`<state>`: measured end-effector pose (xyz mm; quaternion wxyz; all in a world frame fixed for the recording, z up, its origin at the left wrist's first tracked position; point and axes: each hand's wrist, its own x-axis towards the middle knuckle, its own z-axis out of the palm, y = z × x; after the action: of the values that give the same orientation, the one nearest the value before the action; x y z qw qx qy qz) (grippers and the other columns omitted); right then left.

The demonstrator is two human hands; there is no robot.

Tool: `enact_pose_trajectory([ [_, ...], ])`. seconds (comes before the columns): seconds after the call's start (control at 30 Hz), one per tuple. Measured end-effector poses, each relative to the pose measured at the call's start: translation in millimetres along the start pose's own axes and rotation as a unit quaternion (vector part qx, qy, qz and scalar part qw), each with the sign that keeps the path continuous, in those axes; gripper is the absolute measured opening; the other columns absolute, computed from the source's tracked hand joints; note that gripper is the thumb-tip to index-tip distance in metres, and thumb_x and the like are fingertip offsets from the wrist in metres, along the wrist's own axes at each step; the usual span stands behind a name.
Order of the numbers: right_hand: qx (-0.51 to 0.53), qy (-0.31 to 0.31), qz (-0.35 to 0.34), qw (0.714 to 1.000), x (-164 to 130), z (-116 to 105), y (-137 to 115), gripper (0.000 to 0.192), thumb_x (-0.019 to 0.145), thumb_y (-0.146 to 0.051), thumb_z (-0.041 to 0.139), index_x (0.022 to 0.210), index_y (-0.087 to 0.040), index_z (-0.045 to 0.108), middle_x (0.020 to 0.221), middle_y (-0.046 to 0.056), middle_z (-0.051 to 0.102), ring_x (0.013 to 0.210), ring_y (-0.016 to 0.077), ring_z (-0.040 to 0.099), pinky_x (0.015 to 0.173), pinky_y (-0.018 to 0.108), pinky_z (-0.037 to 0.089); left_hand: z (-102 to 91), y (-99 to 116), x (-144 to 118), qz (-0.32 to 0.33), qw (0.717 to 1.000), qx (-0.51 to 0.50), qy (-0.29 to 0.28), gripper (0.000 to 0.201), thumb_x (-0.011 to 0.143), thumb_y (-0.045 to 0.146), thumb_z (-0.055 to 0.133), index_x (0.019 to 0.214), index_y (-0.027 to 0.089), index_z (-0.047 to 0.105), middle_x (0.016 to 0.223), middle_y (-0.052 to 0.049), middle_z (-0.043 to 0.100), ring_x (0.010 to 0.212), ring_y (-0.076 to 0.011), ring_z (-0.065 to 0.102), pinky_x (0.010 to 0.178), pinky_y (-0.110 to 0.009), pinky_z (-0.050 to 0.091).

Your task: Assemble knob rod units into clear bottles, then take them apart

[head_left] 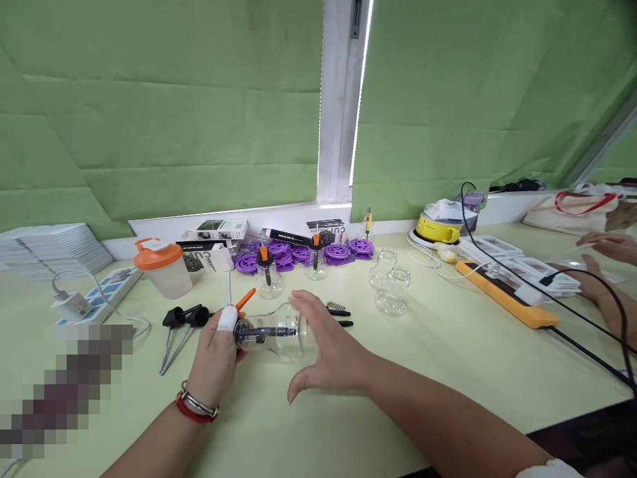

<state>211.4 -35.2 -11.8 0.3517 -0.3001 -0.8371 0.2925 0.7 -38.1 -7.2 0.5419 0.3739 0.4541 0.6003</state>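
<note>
My left hand [215, 358] grips the neck end of a clear glass flask [279, 334] lying on its side, with a black stopper and an orange-clipped rod at its mouth. One finger of that hand wears a white bandage. My right hand [326, 355] hovers over the flask's round body, fingers apart, holding nothing. Two black-capped metal rods [182, 325] lie left of the left hand. Small black brushes [339, 314] lie just beyond the right hand.
Purple discs [303, 253], boxes, an orange-lidded shaker cup [162, 265] and more stoppered flasks [269, 275] line the back. Two bare flasks [391, 282] stand to the right. An orange power strip [507, 295] with cables and another person's hands [604, 265] are at far right.
</note>
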Motion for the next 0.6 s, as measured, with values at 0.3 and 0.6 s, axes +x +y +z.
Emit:
enact_pose_trajectory([
  [0.3, 0.007, -0.049, -0.011, 0.999, 0.5, -12.0, -4.6, 0.062, 0.077, -0.042, 0.065, 0.133, -0.034, 0.039, 0.146, 0.009, 0.028, 0.132, 0.0307, 0.029, 0.103, 0.050, 0.034, -0.2, -7.7, 4.5, 0.050, 0.976, 0.205, 0.057, 0.037, 0.084, 0.055, 0.042, 0.075, 0.020, 0.050, 0.062, 0.003, 0.046, 0.053, -0.0112, 0.045, 0.042, -0.019, 0.038],
  [0.6, 0.079, -0.048, 0.163, 0.982, 2.2, -5.2, 1.2, 0.072, 0.075, -0.051, 0.063, 0.134, -0.022, 0.035, 0.125, 0.015, 0.048, 0.102, 0.0265, 0.058, 0.078, 0.043, 0.054, 4.7, -8.0, 1.3, 0.090, 0.962, 0.258, 0.002, 0.034, 0.086, 0.049, 0.042, 0.070, 0.019, 0.047, 0.062, 0.003, 0.046, 0.052, -0.0094, 0.042, 0.044, -0.018, 0.038],
])
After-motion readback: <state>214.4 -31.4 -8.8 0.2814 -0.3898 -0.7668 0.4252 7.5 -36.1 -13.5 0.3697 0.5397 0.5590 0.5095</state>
